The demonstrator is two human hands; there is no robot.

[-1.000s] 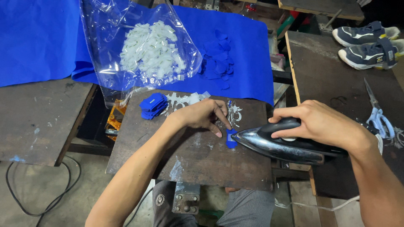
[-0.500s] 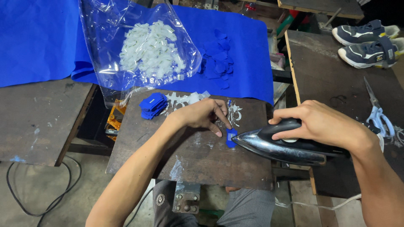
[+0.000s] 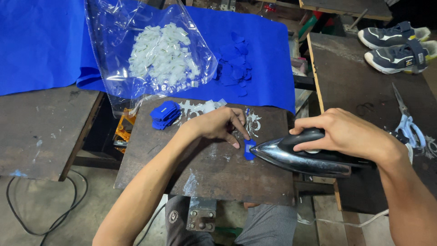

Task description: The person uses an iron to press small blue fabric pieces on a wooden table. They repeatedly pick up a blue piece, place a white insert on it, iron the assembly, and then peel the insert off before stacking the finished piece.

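My left hand (image 3: 218, 125) rests on a dark worn board (image 3: 200, 168), its fingertips pressing the top of a small blue fabric piece (image 3: 248, 150). My right hand (image 3: 348, 134) grips the black handle of a flat iron (image 3: 305, 157), whose shiny tip touches the right side of that blue piece. A small stack of blue fabric pieces (image 3: 164, 114) lies at the board's far left, with white scraps (image 3: 200, 107) beside it.
A clear plastic bag of white pieces (image 3: 161, 52) and a loose pile of blue cut pieces (image 3: 234, 64) lie on blue cloth (image 3: 41, 41) behind the board. Scissors (image 3: 407, 123) and a pair of shoes (image 3: 396, 43) sit on the right table. A cable (image 3: 41, 214) lies on the floor.
The iron has crept slightly left toward the blue piece. My left hand stays put.
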